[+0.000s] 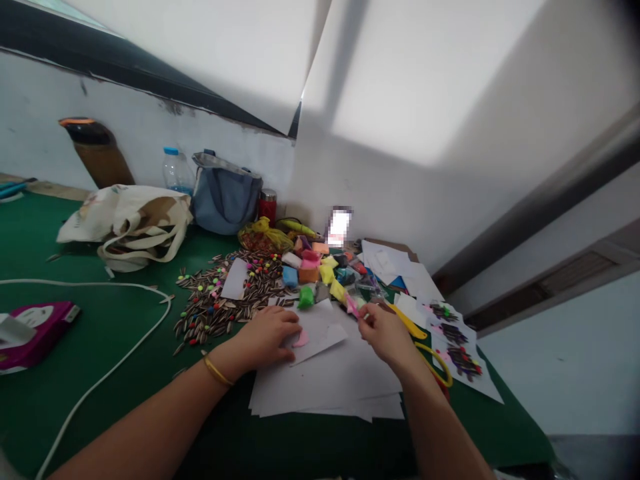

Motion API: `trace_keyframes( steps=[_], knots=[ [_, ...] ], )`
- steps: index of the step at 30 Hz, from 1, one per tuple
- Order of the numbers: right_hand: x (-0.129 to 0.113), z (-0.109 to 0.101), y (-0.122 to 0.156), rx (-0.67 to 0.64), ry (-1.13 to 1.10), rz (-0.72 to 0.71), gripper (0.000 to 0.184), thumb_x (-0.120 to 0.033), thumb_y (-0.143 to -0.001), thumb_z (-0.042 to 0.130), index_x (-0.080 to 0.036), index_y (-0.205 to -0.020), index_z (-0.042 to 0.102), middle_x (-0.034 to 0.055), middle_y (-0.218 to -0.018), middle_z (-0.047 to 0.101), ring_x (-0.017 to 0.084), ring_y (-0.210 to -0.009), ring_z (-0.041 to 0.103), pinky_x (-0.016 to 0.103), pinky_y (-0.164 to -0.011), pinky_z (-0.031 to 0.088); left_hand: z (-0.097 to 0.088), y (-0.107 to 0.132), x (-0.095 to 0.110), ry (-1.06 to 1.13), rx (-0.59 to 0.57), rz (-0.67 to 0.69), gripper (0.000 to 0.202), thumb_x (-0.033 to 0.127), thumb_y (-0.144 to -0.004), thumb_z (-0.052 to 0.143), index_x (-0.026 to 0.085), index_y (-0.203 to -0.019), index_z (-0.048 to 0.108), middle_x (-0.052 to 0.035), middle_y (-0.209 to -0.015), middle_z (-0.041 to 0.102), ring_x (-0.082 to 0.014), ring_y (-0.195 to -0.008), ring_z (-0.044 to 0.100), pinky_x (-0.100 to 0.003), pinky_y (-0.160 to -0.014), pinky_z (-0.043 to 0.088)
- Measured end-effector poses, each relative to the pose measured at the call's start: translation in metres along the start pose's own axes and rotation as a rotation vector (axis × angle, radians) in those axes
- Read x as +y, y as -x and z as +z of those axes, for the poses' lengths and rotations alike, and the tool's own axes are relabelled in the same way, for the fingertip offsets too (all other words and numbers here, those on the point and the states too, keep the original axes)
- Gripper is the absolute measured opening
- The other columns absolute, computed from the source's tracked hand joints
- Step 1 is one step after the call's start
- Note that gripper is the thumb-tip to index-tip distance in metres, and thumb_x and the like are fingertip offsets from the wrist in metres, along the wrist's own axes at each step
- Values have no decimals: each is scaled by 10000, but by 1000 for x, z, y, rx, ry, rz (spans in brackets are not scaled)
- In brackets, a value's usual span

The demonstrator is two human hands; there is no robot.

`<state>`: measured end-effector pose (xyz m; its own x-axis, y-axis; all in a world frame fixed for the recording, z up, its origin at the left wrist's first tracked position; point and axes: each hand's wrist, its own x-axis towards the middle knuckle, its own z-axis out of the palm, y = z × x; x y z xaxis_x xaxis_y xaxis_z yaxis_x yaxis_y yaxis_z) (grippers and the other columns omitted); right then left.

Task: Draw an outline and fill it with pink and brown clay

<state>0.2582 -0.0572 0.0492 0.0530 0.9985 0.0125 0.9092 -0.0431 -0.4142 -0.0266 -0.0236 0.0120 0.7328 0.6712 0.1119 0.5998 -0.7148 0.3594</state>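
My left hand rests on a stack of white paper sheets, fingers curled down beside a small pink clay shape. My right hand is closed in a pinch on a thin pink piece at the far edge of the sheets. A green clay lump sits just beyond the hands. Behind it lie several coloured clay blocks in small bags. A pile of sunflower seeds with coloured beads spreads out left of the paper.
Yellow-handled scissors lie right of my right hand, beside sheets with dark seed pictures. A white cable crosses the green table. A cloth bag, blue bag, water bottle and purple box stand around.
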Motion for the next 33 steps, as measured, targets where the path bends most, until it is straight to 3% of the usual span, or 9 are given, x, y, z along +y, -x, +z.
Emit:
trace_keyframes(
  steps=[4, 9, 11, 15, 21, 23, 26, 30, 33],
  knots=[
    [-17, 19, -2, -193, -671, -151, 103, -289, -836, 524, -202, -889, 532, 24, -803, 697, 162, -698, 672, 283, -667, 505, 4, 0, 1, -9, 25, -8, 492, 451, -658, 794, 308, -1110, 662, -33, -1191, 619, -283, -1089, 528, -405, -940, 374],
    [-23, 47, -10, -322, -947, -256, 149, -336, -837, 560, -194, -882, 556, 67, -951, 702, 203, -898, 690, 315, -730, 525, 4, 0, 3, -4, 37, -7, 516, 448, -655, 799, 301, -1127, 650, -38, -1168, 617, -280, -1078, 522, -399, -929, 375],
    [-19, 58, -12, -312, -1000, -230, 178, -368, -850, 546, -191, -863, 552, 67, -935, 695, 198, -864, 692, 317, -725, 527, 3, 0, 4, -1, 35, -12, 513, 439, -655, 802, 298, -1123, 650, -39, -1168, 615, -280, -1078, 519, -398, -931, 375],
    [-14, 78, -16, -198, -963, -123, 207, -352, -760, 639, -204, -802, 500, -17, -731, 614, 149, -634, 646, 284, -624, 516, 1, 0, 5, 20, 31, -37, 534, 429, -641, 813, 297, -1129, 639, -34, -1190, 601, -278, -1095, 509, -397, -949, 376],
    [-15, 95, -19, -205, -1003, -92, 347, -326, -759, 609, -222, -1068, 488, -32, -753, 617, 114, -508, 563, 231, -475, 463, 4, -4, 1, 37, 23, -69, 562, 460, -605, 823, 282, -1102, 631, -42, -1220, 573, -291, -1130, 495, -405, -982, 360],
    [-16, 95, -18, -223, -973, -99, 295, -313, -773, 593, -214, -1041, 519, -14, -773, 633, 122, -538, 560, 221, -462, 450, 5, -5, 1, 29, 24, -80, 580, 462, -585, 833, 280, -1096, 629, -45, -1228, 571, -299, -1142, 490, -413, -993, 353],
    [-16, 90, -14, -184, -815, -193, 138, -276, -818, 551, -200, -923, 597, -1, -790, 642, 140, -648, 588, 238, -567, 478, 4, -7, 2, 12, 12, -85, 608, 440, -561, 851, 273, -1098, 620, -45, -1229, 571, -297, -1138, 490, -406, -986, 367],
    [-17, 83, -12, -75, -588, -341, 181, -240, -866, 526, -195, -970, 667, 23, -923, 686, 170, -869, 619, 284, -810, 477, 1, -9, 6, -9, -4, -86, 606, 424, -563, 850, 256, -1099, 621, -56, -1232, 570, -288, -1139, 491, -397, -995, 371],
    [-18, 80, -12, -65, -476, -395, 235, -205, -896, 497, -192, -1037, 684, 46, -993, 696, 178, -937, 616, 302, -867, 468, 1, -10, 7, -9, -17, -79, 587, 440, -579, 839, 249, -1092, 627, -65, -1221, 574, -287, -1146, 494, -394, -995, 374]
  ],
)
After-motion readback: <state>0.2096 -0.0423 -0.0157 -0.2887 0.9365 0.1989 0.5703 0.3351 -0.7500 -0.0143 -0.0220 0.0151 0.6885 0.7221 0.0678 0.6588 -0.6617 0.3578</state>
